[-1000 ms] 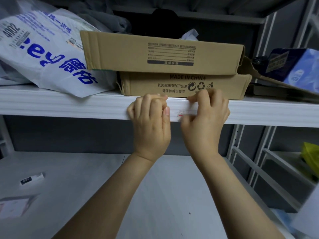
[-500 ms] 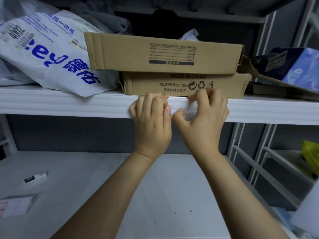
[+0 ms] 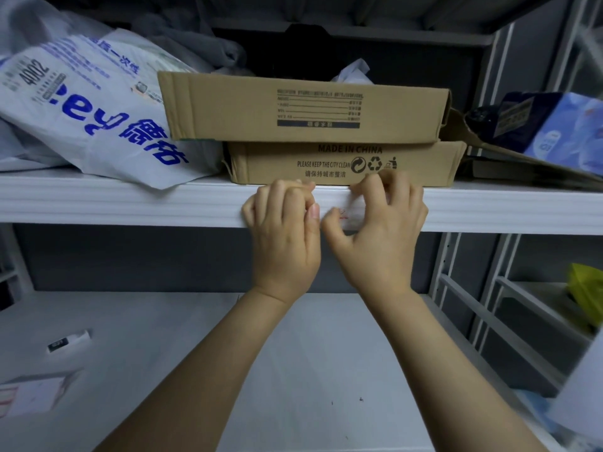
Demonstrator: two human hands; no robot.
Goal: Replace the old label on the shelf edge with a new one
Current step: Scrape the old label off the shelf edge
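Early going, by the look of it. Small white label (image 3: 347, 213) with red marks stuck flat on the white shelf edge (image 3: 130, 203), just below the lower cardboard box (image 3: 342, 164) — old one or new, impossible to tell. Right hand (image 3: 381, 233) clawed over it, curled fingertips at its top, thumb at its lower left corner, apparently picking. Left hand (image 3: 284, 230) bunched against the edge just left of the label; holding anything or not, unclear. Probably left to do: peeling off, then pressing on the replacement — perhaps from the packet (image 3: 32, 393) on the lower shelf (image 3: 293, 370), near left.
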